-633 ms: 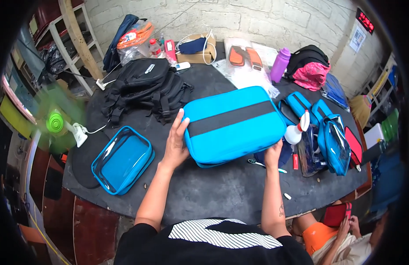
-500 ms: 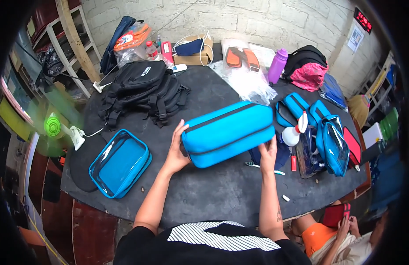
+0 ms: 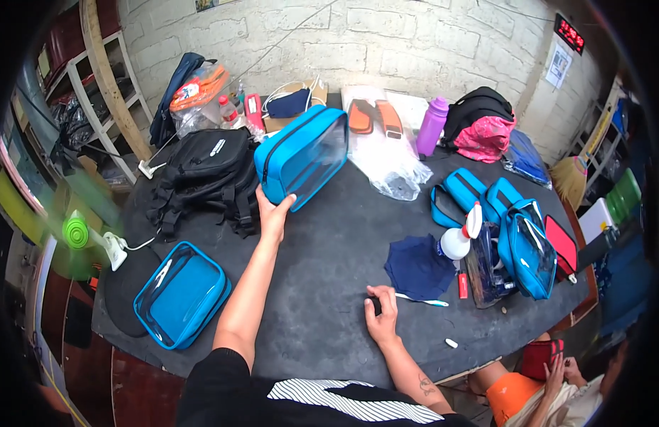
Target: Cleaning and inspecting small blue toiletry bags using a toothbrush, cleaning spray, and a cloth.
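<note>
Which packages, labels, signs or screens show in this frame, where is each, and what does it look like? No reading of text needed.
Dark digital display with red digits: upper right, high on the brick wall, small rectangle.
White paper notice: on the wall just below that display, rectangular.
Clear plastic bag with orange printing: far left of the table, crumpled, stuffed.
Open brown cardboard box: table's far edge, holding a dark cloth item.
Clear plastic wrapping: centre back, flat, crinkled.

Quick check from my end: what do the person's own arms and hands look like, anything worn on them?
Both forearms are bare, and the left hand and right hand wear no gloves. The right forearm shows a small dark tattoo near the elbow. A black top with white stripes covers the shoulders.
</note>
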The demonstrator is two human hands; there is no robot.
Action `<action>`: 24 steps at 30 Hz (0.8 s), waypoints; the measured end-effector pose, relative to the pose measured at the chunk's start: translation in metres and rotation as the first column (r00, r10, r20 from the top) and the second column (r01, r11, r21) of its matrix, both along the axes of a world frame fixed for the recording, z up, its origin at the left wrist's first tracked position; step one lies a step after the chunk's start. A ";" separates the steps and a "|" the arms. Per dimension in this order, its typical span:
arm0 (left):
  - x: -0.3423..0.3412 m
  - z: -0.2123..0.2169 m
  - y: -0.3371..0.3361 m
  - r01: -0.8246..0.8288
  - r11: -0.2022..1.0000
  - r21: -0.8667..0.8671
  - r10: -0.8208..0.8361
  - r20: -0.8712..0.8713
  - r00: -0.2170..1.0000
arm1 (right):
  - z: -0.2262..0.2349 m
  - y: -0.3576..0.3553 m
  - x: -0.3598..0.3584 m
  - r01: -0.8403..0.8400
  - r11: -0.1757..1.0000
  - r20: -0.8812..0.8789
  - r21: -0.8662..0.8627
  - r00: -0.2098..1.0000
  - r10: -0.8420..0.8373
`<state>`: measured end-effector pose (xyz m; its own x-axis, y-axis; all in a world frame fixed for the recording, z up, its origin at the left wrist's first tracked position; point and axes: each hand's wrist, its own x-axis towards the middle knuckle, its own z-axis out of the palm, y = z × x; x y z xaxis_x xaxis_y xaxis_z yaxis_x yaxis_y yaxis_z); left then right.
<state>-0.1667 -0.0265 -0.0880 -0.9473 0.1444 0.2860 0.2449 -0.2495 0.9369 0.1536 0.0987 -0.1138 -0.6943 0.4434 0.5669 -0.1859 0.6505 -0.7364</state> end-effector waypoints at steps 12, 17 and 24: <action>-0.048 -0.010 0.104 -0.355 0.701 -0.619 0.455 0.006 0.890 | -0.004 0.005 -0.004 0.031 0.999 0.001 -0.019 1.000 -0.031; -0.064 -0.013 0.096 -0.390 0.697 -0.602 0.445 -0.065 0.893 | -0.004 0.002 -0.006 0.005 1.000 0.013 -0.013 1.000 -0.005; 0.008 -0.052 0.065 -0.194 0.909 -0.368 0.189 -0.052 0.981 | -0.004 0.001 -0.004 -0.005 1.000 -0.010 -0.023 1.000 0.005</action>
<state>-0.1590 0.0389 -0.1398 -0.9634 0.0588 0.2616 0.2678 0.1672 0.9489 0.1495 0.1000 -0.1173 -0.6912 0.4527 0.5633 -0.1964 0.6325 -0.7493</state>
